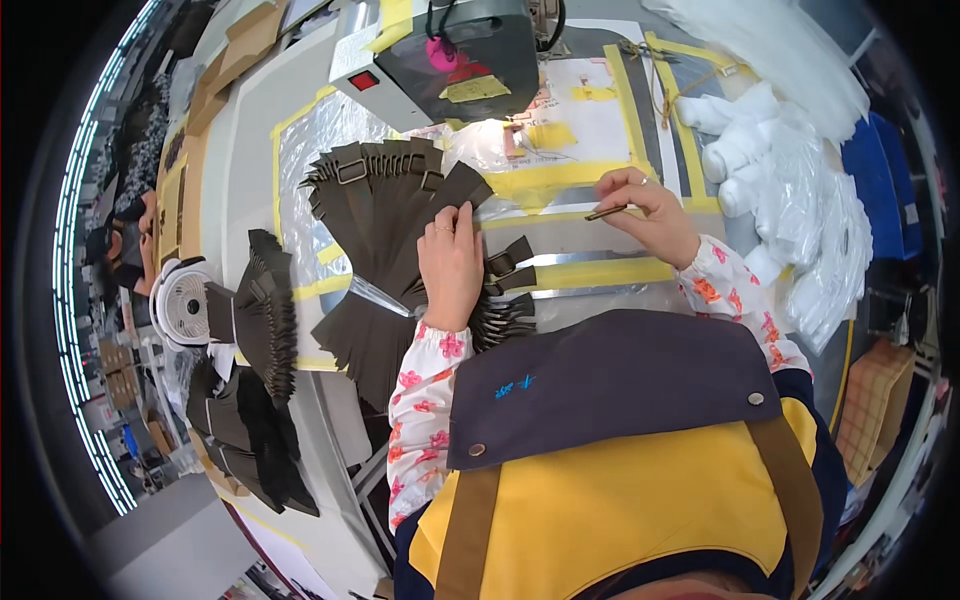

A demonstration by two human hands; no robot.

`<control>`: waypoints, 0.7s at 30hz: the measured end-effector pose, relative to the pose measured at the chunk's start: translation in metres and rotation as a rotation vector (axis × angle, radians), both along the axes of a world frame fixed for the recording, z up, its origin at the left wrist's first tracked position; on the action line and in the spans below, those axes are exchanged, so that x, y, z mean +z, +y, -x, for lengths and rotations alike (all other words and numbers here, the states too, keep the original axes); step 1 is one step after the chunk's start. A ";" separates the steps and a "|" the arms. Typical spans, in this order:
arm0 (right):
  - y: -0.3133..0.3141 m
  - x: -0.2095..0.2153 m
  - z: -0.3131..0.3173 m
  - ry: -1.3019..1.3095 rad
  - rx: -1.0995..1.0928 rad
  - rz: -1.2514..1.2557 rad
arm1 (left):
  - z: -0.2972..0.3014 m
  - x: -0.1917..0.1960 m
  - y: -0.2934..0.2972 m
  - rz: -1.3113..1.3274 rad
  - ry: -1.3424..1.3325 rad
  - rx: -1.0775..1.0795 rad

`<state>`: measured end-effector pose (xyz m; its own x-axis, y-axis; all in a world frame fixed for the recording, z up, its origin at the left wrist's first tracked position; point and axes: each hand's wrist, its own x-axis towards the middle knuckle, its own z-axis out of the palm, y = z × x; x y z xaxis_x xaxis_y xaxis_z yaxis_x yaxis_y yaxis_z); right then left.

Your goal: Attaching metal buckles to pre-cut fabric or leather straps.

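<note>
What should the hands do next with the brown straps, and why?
Probably the left hand slides one strap off the fanned brown straps it rests on, toward the right hand, which pinches a thin metal piece over the taped table.

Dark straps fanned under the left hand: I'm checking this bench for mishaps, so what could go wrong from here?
1. The fanned dark straps sit under only the left hand; lifting it might let them slide.
2. The thin metal tool pinched in the right hand could slip from that light grip.
</note>
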<state>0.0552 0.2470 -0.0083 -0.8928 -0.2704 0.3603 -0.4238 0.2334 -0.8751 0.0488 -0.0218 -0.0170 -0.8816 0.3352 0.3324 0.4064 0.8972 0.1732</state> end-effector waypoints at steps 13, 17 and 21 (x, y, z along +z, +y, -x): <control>-0.026 -0.013 0.020 -0.558 0.148 0.317 | 0.005 -0.008 -0.005 0.041 0.032 -0.030; -0.032 -0.007 0.016 -0.533 0.151 0.398 | 0.013 -0.010 -0.008 -0.090 0.010 -0.092; -0.046 -0.008 0.021 -0.653 0.034 0.346 | 0.022 -0.002 -0.014 -0.313 -0.114 -0.056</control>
<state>0.0343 0.2005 -0.0160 -0.9477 -0.2688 -0.1720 0.2065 -0.1054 -0.9728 0.0271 -0.0362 -0.0191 -0.9020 0.2814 0.3275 0.4159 0.7701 0.4837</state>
